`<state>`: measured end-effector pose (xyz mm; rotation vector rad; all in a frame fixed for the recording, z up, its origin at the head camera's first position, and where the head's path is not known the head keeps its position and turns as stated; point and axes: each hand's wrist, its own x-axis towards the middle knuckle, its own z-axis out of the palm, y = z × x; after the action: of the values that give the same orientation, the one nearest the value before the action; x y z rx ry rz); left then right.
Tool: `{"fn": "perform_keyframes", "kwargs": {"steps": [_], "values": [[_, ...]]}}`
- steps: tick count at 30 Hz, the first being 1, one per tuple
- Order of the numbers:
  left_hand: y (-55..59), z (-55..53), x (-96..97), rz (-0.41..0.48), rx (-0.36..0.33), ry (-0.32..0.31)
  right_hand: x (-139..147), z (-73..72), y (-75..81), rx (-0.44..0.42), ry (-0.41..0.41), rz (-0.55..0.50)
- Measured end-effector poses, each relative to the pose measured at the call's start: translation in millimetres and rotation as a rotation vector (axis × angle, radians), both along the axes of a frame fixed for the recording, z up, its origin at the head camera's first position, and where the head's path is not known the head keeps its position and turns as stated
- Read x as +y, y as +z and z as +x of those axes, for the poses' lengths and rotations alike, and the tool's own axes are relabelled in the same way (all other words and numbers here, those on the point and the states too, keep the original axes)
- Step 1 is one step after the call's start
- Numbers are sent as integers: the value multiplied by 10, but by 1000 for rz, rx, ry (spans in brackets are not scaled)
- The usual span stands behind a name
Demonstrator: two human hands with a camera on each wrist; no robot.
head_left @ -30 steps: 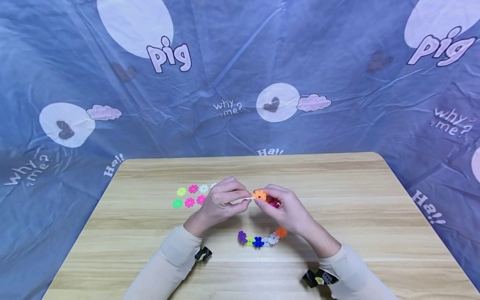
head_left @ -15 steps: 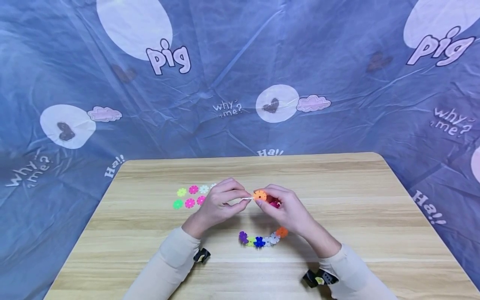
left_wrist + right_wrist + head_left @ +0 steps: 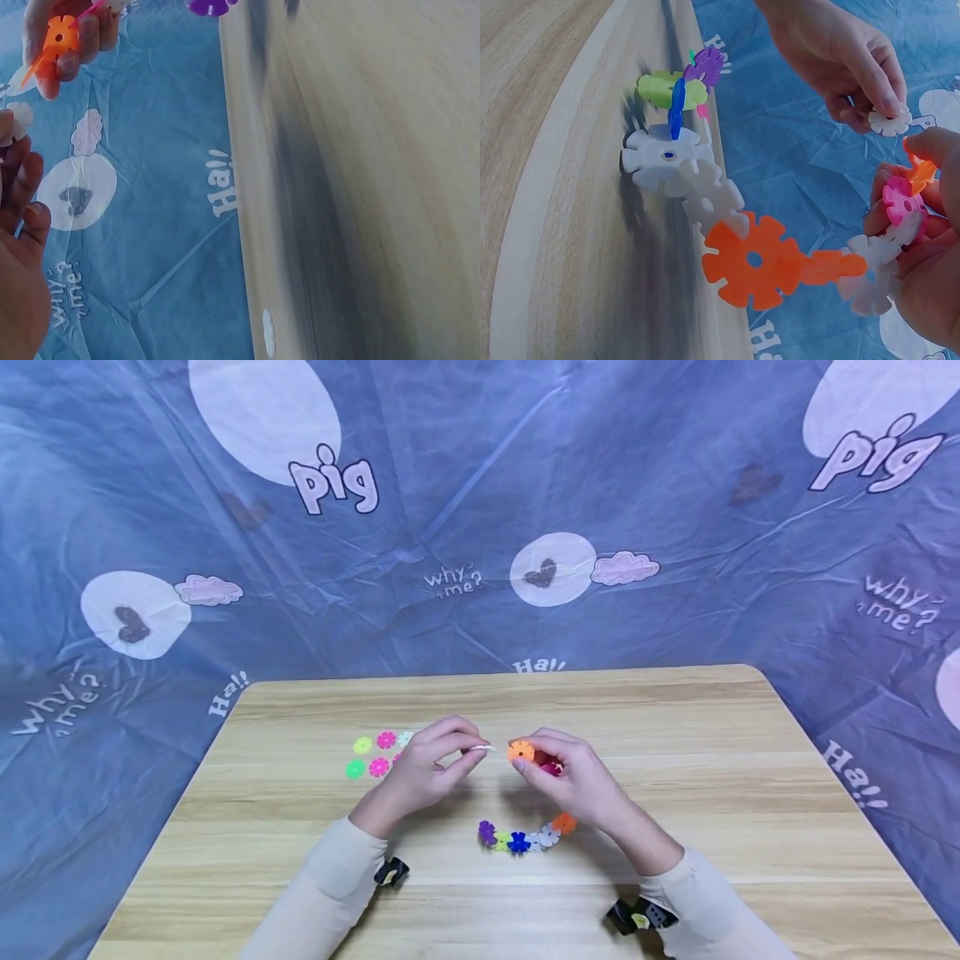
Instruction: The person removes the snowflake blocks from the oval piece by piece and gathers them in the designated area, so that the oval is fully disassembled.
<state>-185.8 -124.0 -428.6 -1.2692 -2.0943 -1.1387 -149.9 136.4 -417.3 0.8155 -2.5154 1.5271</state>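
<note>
In the head view my left hand [image 3: 420, 770] pinches a white notched plastic disc [image 3: 890, 120] between thumb and fingertips. My right hand [image 3: 576, 777] grips an orange notched disc [image 3: 521, 752], one end of a linked chain of such discs. A small gap separates the white disc from that orange one. From the right hand the chain runs through a pink disc [image 3: 904, 201], a white disc [image 3: 870, 274] and orange discs [image 3: 751, 260]. Further along come white, blue [image 3: 519, 842], yellow-green and purple discs [image 3: 487, 833], hanging in a curve. My right palm hides part of the chain.
Loose flat discs lie on the wooden table [image 3: 300, 827] left of my left hand, among them yellow [image 3: 363, 745], green [image 3: 356, 769] and pink ones [image 3: 378, 767]. The left hand covers some. A blue printed cloth [image 3: 420, 627] hangs behind the table.
My left hand has drawn left with the white disc, which earlier met the orange disc's edge and is now apart from it. The right hand stays nearly still.
</note>
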Motion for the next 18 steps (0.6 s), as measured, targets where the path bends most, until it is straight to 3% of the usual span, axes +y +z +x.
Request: {"fn": "perform_keyframes", "kwargs": {"steps": [7, 18], "values": [[5, 7, -60, -19, -44, 55, 4, 10, 12, -4, -3, 3], [-20, 6, -152, 7, -109, 87, 10, 11, -1, -13, -17, 19]]}}
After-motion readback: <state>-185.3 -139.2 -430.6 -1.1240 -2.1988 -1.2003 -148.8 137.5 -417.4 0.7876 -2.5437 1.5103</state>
